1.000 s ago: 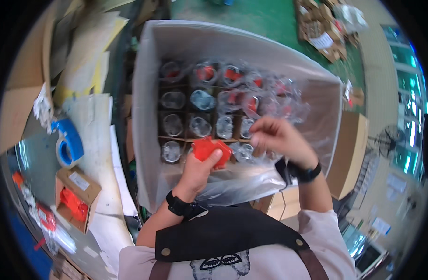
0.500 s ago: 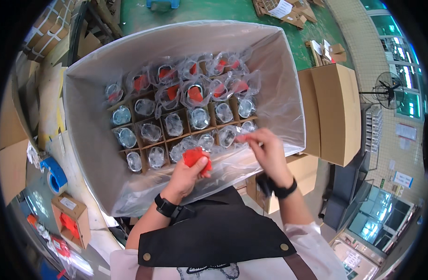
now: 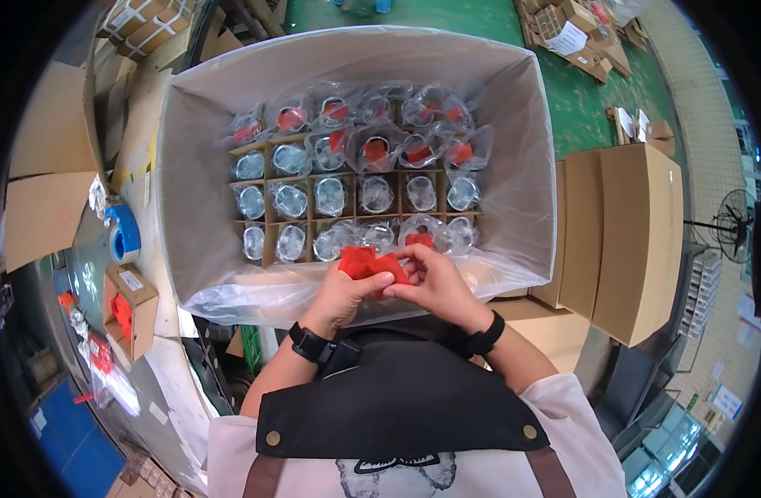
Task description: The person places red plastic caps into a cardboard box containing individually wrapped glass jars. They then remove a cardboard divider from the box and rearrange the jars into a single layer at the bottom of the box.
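My left hand [image 3: 339, 297] is closed round a bunch of small flat red pieces [image 3: 360, 261]; whether they are packets or slips I cannot tell. Fingers of my right hand [image 3: 443, 289] pinch a red piece [image 3: 395, 269] at the right side of this bunch. Both hands are over the near edge of a large plastic-lined box [image 3: 196, 158]. Inside, cardboard dividers [image 3: 312, 207] separate rows of shiny round metal parts [image 3: 330, 196] in clear plastic bags. Red pieces lie on the parts in the far rows, and one red piece [image 3: 419, 241] shows in the near row.
Cardboard boxes [image 3: 621, 241] stand against the right side. On the left bench are a blue tape roll [image 3: 124, 233] and a small carton [image 3: 130, 311] holding more red pieces. A fan [image 3: 731, 222] is at far right, and a loaded pallet [image 3: 575, 37] stands beyond on green floor.
My right hand has moved left from the near row to the red bunch in my left hand. A red piece now shows in a near-row bag. The whole view has shifted.
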`<state>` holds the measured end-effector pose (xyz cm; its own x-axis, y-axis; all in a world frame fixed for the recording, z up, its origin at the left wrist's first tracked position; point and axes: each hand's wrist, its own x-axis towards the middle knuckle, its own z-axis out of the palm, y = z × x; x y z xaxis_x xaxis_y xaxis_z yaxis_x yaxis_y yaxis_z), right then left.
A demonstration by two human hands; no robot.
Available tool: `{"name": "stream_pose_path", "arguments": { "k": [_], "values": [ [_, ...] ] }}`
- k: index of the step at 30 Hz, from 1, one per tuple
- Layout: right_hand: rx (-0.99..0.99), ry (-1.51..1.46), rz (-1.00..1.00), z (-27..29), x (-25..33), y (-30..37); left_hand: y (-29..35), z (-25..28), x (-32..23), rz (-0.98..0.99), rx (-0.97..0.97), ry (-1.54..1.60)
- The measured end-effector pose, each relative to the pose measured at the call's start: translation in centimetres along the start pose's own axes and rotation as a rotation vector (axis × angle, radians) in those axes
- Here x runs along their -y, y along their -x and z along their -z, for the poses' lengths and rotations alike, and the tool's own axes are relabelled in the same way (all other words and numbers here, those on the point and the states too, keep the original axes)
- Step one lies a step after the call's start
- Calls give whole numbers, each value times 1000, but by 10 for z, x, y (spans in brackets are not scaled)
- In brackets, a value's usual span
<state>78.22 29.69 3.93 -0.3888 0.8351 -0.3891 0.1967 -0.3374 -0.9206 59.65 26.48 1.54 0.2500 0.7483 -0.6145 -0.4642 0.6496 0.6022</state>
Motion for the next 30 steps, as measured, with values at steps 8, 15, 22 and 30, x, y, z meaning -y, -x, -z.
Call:
{"name": "stream_pose_path", "arguments": {
  "k": [8,15,22,30],
  "values": [
    [-38,267,125,48,27,-29,2,54,-9,-86,-132,-543],
    [278,221,-43,-14,-75,-110,-43,61,19,-260,207,-1619],
    [175,851,35,-8,-59,-103,-39,69,32,-369,275,-1702],
    [416,1655,279,-52,-70,-112,-21,81,30,-516,185,-1318]
  ]
}}
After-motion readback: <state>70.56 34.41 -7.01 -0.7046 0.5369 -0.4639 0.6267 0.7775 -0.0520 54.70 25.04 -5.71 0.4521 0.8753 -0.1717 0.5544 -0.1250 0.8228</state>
